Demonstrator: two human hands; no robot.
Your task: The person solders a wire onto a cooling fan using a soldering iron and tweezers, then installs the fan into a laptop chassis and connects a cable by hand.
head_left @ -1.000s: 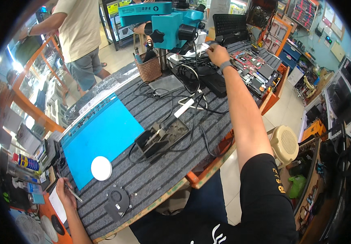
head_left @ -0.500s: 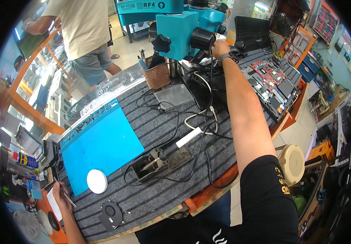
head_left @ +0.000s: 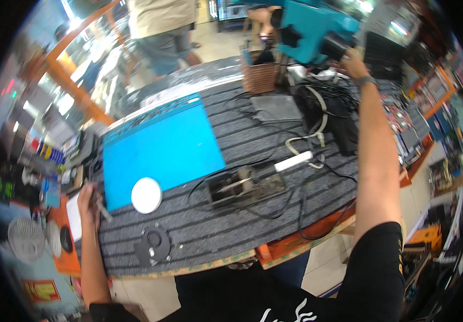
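Note:
My right hand (head_left: 354, 64) reaches far forward on a stretched arm, its fingers curled at the black knob (head_left: 332, 46) of a teal microscope (head_left: 305, 31). Blur softens the fingertips. At the table's left edge, my left hand (head_left: 87, 206) holds slim metal tweezers (head_left: 104, 211), which point down toward the ribbed grey mat (head_left: 199, 228). Close to that hand are a white sheet (head_left: 74, 217), a round white lid-like disc (head_left: 146, 195) on the corner of a blue work mat (head_left: 161, 153), and a black cooling fan (head_left: 155, 244).
Mid-table stands a grey metal tray (head_left: 247, 189) with a tool in it, beside a white tube (head_left: 294, 161). Loose cables (head_left: 317, 121) run past a woven pen basket (head_left: 259, 78). An opened laptop with a red board (head_left: 398, 119) lies at right. A person (head_left: 163, 27) stands beyond the table.
The view has swung left, so the table and microscope appear farther right and are blurred. My right hand remains by the knob, and my left hand still holds the tweezers.

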